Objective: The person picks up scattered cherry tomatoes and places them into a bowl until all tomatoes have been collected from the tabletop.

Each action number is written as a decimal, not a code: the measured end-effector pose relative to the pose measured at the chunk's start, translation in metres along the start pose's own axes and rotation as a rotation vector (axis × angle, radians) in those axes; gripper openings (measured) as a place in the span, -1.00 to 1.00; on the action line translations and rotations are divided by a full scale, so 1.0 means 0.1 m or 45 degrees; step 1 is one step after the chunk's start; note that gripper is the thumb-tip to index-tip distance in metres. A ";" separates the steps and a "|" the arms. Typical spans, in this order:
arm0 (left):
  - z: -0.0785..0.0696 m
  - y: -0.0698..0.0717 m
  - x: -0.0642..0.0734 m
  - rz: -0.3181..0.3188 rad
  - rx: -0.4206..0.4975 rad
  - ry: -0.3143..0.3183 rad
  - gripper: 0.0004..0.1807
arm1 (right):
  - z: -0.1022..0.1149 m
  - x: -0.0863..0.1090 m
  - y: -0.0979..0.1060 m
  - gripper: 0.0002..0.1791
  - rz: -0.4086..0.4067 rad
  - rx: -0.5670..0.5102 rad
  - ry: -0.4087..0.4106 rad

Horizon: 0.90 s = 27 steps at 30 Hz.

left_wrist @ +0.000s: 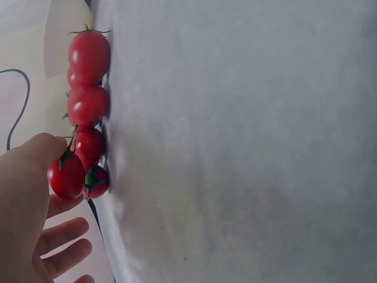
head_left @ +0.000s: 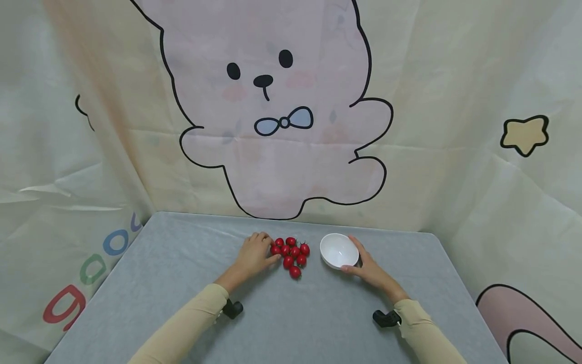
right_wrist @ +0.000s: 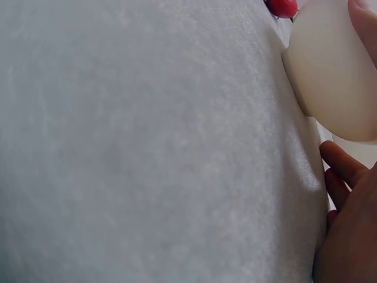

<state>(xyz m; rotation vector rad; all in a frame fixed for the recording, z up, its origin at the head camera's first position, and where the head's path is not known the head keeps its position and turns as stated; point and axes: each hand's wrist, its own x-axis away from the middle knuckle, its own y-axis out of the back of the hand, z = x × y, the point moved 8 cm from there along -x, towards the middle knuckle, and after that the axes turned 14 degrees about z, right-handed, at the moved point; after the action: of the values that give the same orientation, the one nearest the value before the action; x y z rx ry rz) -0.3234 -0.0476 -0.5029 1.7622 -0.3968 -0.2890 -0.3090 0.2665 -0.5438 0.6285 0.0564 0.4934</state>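
A cluster of several red cherry tomatoes [head_left: 295, 252] with green stalks lies on the table. At its left side my left hand [head_left: 254, 254] pinches one cherry tomato [left_wrist: 66, 175] between thumb and forefinger; the other fingers spread loosely in the left wrist view. To the right of the cluster stands a small white bowl [head_left: 336, 251], upright, with nothing in it. My right hand [head_left: 370, 268] holds the bowl from its right side, thumb at the near rim and forefinger at the far rim. The remaining right fingers [right_wrist: 344, 165] lie low beside the bowl's outer wall.
A grey-blue cloth covers the table [head_left: 309, 323]. Behind it hangs a cream curtain [head_left: 436, 76] printed with a bear, and similar curtains close off both sides. Black wrist cameras hang at the left wrist [head_left: 233, 308] and the right wrist [head_left: 386, 318].
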 end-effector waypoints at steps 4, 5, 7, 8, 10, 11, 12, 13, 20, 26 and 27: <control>-0.01 0.05 0.00 0.004 0.023 -0.006 -0.51 | 0.03 0.00 0.00 0.13 -0.004 -0.005 0.006; -0.01 0.06 -0.01 0.007 0.016 -0.009 -0.51 | 0.03 0.01 0.00 0.13 -0.004 -0.006 0.000; -0.03 0.08 -0.02 0.013 0.011 -0.013 -0.50 | 0.03 0.01 0.00 0.13 -0.004 -0.005 -0.011; -0.04 0.08 -0.03 0.016 0.011 -0.014 -0.50 | 0.03 0.00 0.00 0.13 -0.005 -0.008 -0.018; -0.06 0.11 -0.06 0.015 0.010 -0.022 -0.50 | 0.02 0.00 0.00 0.13 -0.011 -0.010 -0.031; -0.08 0.12 -0.07 0.012 0.010 -0.028 -0.51 | 0.02 0.00 0.00 0.12 -0.012 -0.004 -0.032; -0.10 0.13 -0.08 0.011 0.003 -0.033 -0.51 | 0.02 0.00 0.00 0.12 -0.014 0.004 -0.026; -0.12 0.15 -0.09 0.011 0.002 -0.040 -0.51 | 0.02 -0.01 0.00 0.12 -0.017 0.013 -0.021; -0.32 0.23 -0.16 0.007 -0.007 -0.100 -0.50 | 0.01 -0.02 0.00 0.10 -0.009 -0.018 -0.034; -0.50 0.27 -0.21 0.001 -0.037 -0.153 -0.51 | -0.02 -0.02 -0.01 0.11 0.004 -0.045 -0.038; -0.52 0.28 -0.21 0.001 -0.045 -0.159 -0.51 | -0.01 -0.02 -0.01 0.11 0.006 -0.038 -0.026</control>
<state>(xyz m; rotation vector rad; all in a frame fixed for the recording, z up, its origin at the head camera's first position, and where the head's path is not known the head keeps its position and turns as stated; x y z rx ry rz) -0.3251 0.0021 -0.4643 1.7145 -0.4792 -0.4047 -0.3105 0.2654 -0.5453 0.6042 0.0283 0.4912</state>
